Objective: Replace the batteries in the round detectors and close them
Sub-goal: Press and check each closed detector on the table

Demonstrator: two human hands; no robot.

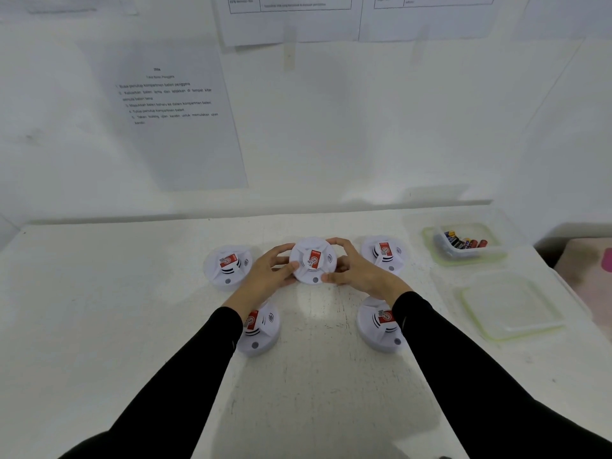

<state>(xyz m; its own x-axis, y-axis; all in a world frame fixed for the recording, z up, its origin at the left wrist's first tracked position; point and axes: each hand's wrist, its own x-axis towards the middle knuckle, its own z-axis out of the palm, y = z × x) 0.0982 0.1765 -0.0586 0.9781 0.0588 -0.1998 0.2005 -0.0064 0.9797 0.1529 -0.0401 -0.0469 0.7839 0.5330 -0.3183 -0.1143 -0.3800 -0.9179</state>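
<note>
Several round white detectors with red labels lie on the white table (99, 309). Both hands grip the middle detector (313, 260) in the back row: my left hand (268, 276) holds its left rim and my right hand (359, 273) holds its right rim. It looks closed, face up. Other detectors rest at the back left (228, 265), back right (384, 253), front left (260, 327) and front right (381, 323), the front two partly hidden by my sleeves. A clear tub (463, 246) at the right holds several batteries (465, 241).
A clear plastic lid (511, 304) lies in front of the tub near the table's right edge. Printed instruction sheets (172, 104) hang on the white wall behind the table. Something pink (592, 276) sits past the right edge.
</note>
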